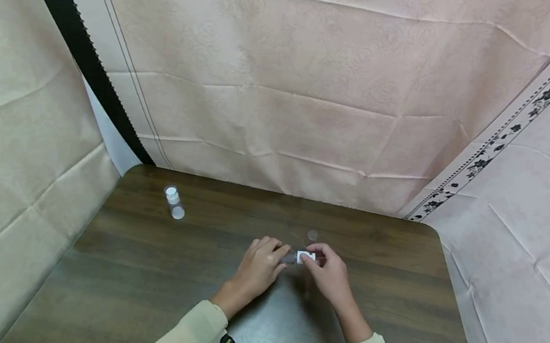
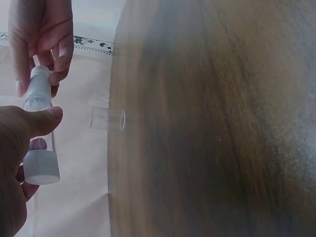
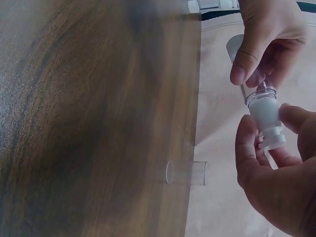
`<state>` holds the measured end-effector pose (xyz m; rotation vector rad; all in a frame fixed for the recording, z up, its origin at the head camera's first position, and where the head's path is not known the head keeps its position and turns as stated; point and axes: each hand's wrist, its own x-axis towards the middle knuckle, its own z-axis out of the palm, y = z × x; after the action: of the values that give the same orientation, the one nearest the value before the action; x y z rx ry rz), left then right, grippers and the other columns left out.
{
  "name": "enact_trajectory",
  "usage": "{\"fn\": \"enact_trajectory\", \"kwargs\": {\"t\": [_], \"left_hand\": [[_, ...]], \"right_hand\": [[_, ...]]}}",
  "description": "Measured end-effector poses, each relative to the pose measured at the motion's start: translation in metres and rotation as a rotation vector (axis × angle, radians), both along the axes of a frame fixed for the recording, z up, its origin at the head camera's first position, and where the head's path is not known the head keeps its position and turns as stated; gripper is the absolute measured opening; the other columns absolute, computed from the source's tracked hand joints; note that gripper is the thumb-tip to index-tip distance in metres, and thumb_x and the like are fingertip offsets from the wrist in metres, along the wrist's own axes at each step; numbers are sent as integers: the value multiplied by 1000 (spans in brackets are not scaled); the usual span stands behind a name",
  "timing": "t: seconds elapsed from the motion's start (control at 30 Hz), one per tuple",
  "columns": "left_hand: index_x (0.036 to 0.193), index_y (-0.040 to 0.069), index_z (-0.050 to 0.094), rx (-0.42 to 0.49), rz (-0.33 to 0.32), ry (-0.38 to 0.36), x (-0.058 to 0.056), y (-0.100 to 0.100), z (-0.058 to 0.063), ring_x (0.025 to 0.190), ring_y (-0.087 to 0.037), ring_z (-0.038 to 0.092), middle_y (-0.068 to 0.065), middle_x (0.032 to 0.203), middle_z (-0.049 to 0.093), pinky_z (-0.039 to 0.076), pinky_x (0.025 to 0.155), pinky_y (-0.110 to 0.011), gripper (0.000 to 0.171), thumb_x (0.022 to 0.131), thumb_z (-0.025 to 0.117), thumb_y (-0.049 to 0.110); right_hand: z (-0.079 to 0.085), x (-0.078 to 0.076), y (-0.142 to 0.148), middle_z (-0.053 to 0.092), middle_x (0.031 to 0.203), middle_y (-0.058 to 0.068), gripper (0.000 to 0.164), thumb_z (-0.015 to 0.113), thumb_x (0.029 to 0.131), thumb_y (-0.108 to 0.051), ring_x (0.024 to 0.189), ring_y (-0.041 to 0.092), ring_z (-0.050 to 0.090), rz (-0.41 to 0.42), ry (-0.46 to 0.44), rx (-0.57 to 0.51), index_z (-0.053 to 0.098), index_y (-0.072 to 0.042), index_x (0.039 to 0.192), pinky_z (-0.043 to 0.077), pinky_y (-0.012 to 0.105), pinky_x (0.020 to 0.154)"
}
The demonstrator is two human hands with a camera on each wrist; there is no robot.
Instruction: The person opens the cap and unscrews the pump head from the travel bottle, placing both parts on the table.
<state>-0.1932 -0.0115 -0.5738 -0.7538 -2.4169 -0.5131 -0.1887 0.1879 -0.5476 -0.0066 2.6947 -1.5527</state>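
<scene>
My left hand [image 1: 258, 265] grips a small clear bottle with a white base [image 2: 42, 168], thumb across its side. It lies tilted nearly sideways above the table, its mouth toward the right hand. Between thumb and fingers, my right hand [image 1: 333, 275] pinches the white pump top [image 3: 265, 112] with a clear collar, right at the bottle's mouth. In the left wrist view the left thumb hides part of the bottle. A clear cylindrical cap [image 2: 107, 119] stands on the table just beyond the hands.
Another clear bottle with white ends [image 1: 173, 203] is at the back left of the brown wooden table [image 1: 136, 270]. Pale patterned cloth [image 1: 297, 77] hangs behind the table's far edge and along both sides.
</scene>
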Motion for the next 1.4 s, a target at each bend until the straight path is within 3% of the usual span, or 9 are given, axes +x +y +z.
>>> {"fn": "enact_trajectory", "kwargs": {"t": [0.1,0.33,0.5,0.63,0.93,1.17,1.4], "left_hand": [[113,11,77,-6,-4,4,0,0,-1,93,-20,66,-4,101,71,50,75,-34,39,79,92,23],[115,11,78,11,31,-65,2,0,1,93,-20,66,-3,102,71,51,76,-35,40,81,90,28],[114,11,78,41,60,-105,3,3,2,92,-20,66,-3,101,71,51,74,-34,40,79,91,27],[112,11,79,75,67,-96,2,5,1,89,-19,66,-3,98,71,50,72,-34,41,77,93,25],[112,12,78,88,68,-102,2,5,-2,90,-20,66,-3,99,71,50,72,-35,40,77,93,25],[114,11,78,112,70,-127,2,6,-1,92,-21,67,-4,100,71,52,74,-36,41,78,92,25],[112,10,78,138,69,-136,0,6,-1,91,-23,68,-5,98,72,54,75,-39,41,77,92,25]], "right_hand": [[0,-1,0,70,102,9,20,77,94,-21,88,19,63,14,-1,-2,70,-11,110,51,27,69],[-3,0,-1,69,120,14,32,80,90,-7,110,26,67,51,55,-66,66,-8,118,57,28,86],[-2,2,-7,64,130,22,45,79,87,2,117,31,65,12,75,-181,60,-3,127,57,24,89],[-2,4,-12,62,131,25,45,80,87,3,117,31,65,-30,78,-226,58,-2,126,56,20,87],[-6,7,-16,66,127,22,43,79,85,7,114,33,68,-42,159,-221,60,-2,123,57,21,85],[-13,6,-22,50,128,21,53,80,82,6,115,35,66,-111,246,-148,52,3,126,58,26,90],[-15,4,-20,61,124,19,49,80,82,9,111,34,70,-122,314,-162,59,3,126,59,34,92]]}}
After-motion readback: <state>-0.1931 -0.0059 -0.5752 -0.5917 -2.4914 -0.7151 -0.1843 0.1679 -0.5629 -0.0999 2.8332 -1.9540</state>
